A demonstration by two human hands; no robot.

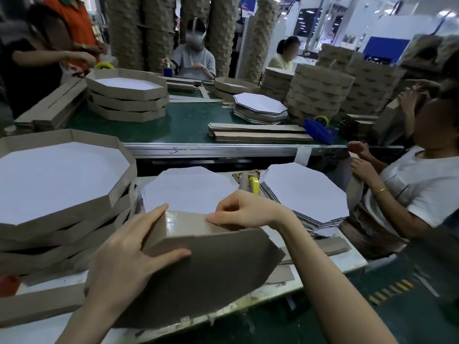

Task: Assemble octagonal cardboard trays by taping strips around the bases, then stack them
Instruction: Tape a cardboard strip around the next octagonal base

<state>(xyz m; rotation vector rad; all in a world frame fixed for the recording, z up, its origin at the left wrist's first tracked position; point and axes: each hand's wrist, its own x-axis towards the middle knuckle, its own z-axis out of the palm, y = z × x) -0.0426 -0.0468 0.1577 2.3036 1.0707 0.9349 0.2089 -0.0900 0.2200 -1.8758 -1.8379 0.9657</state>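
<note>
Tray (pixel 211 269) tipped on edge at counter (pixel 351 260) front, brown base facing wearer, strip (pixel 188 228) running left-right along top; left hand (pixel 124 256) spread flat bracing left corner, right hand (pixel 246 209) pinching strip mid-run, nearer its right end.

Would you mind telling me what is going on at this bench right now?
A person is assembling a cardboard tray, tipped up with its brown underside facing them. The left hand steadies a corner while the right hand pinches the side strip beside shiny tape. Finished trays sit stacked on the left.
</note>
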